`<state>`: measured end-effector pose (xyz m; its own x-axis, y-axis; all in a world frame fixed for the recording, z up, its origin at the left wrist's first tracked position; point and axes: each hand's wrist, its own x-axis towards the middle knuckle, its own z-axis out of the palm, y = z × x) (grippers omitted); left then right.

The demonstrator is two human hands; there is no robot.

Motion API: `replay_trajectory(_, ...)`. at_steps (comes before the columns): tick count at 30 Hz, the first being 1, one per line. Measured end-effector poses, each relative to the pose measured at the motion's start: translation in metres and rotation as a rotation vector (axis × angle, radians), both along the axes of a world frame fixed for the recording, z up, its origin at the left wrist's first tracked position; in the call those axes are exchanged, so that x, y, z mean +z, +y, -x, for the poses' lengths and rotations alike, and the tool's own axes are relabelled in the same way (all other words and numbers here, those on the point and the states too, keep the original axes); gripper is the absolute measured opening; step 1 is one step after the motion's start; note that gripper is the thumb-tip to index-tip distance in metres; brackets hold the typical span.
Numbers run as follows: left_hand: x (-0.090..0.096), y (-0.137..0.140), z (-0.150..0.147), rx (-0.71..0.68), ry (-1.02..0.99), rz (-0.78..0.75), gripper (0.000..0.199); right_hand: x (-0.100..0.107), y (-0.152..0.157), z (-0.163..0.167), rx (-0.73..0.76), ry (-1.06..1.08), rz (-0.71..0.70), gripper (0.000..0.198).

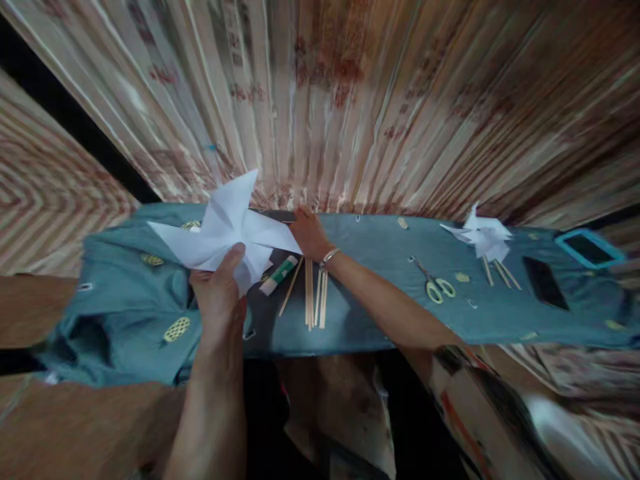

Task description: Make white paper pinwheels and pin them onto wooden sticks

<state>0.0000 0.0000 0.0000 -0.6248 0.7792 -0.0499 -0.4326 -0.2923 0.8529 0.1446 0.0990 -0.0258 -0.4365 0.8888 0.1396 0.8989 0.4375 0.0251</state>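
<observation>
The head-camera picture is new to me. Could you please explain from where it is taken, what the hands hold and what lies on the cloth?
There is no machine here. A person wears the camera on the head, so it looks forward and down at two bare hands. The left hand holds a white paper pinwheel. The right hand reaches past the wooden sticks; whether it grips anything is unclear. On the blue-green cloth also lie a green-and-white tube, scissors, more folded white paper and a dark phone-like object.
</observation>
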Motion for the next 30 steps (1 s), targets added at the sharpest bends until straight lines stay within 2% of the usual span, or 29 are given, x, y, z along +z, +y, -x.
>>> replay_trajectory(8,-0.001,0.003,-0.007,-0.035,0.029,-0.062,0.029,-0.008,0.003,0.003,-0.1,0.094,0.008,0.029)
replay_trajectory(13,-0.001,0.003,-0.008,-0.048,0.042,-0.039,0.027,-0.01,0.004,0.002,-0.096,0.149,0.015,0.028)
replay_trajectory(20,0.0,0.004,-0.01,-0.033,0.037,-0.041,0.026,-0.014,0.003,-0.002,-0.066,0.289,0.023,0.015)
replay_trajectory(26,0.0,0.002,-0.01,-0.069,0.043,-0.065,0.024,-0.018,-0.008,-0.02,-0.105,0.714,0.031,0.013)
replay_trajectory(30,0.002,0.001,-0.016,-0.063,0.028,-0.074,0.025,-0.019,-0.025,-0.045,-0.161,1.124,0.184,0.009)
